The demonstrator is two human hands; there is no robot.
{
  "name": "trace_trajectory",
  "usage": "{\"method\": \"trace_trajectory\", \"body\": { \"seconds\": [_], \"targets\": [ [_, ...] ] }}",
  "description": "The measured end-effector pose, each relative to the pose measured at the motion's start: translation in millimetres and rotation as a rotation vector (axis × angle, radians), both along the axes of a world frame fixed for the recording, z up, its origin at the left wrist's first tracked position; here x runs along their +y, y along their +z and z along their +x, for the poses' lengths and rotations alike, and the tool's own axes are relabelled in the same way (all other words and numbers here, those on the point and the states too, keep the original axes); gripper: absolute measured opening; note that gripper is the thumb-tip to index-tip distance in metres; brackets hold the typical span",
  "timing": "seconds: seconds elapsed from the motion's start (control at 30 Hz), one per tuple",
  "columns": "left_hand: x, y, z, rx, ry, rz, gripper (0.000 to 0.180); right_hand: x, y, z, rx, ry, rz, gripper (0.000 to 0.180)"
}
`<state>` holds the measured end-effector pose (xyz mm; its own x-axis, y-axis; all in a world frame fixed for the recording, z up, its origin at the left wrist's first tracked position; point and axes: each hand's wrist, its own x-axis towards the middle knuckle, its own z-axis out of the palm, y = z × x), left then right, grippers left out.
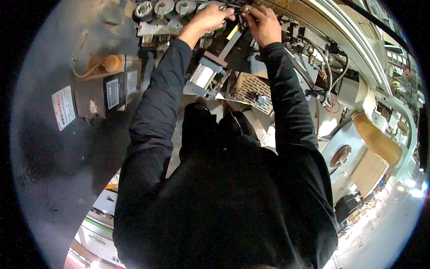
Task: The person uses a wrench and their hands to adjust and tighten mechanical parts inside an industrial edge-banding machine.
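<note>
Both arms, in dark sleeves, reach far ahead into a machine. My left hand (209, 19) is closed around a small shiny metal piece whose kind does not show, its thumb pointing right. Just beside it, my right hand (265, 26) bends its fingers in a pinch at a small metal part on the machine; what they grip is too small to make out. Between and below the hands runs a flat grey bar (230, 45) with a yellow strip at its top. It leads down to a silver pneumatic cylinder (202, 75).
Round metal rollers (165, 7) line up left of my left hand. A perforated metal plate (251, 92) lies below the right forearm. Dark hoses (331, 74) loop at the right, near a ribbed tan duct (378, 139). A box with an orange cap (113, 63) stands left.
</note>
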<state>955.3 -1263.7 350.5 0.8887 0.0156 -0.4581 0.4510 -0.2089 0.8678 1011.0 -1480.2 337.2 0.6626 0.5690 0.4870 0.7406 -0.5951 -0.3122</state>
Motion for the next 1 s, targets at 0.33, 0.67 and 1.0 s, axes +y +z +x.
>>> {"method": "trace_trajectory", "body": {
  "seconds": [0.33, 0.67, 1.0],
  "targets": [
    [-20.4, -8.8, -1.1, -0.307, -0.050, 0.483, 0.032, -8.7, 4.6, -3.4, 0.063, -0.075, -0.052, 0.028],
    [-9.7, -17.0, 4.4, -0.217, -0.063, 0.278, 0.040, -6.1, 8.8, -3.9, 0.138, -0.075, -0.082, 0.033],
    [-17.6, -12.9, -4.5, -0.310, -0.013, 0.330, 0.040, -6.8, 3.4, -3.8, 0.116, -0.054, -0.075, 0.035]
  ]
}}
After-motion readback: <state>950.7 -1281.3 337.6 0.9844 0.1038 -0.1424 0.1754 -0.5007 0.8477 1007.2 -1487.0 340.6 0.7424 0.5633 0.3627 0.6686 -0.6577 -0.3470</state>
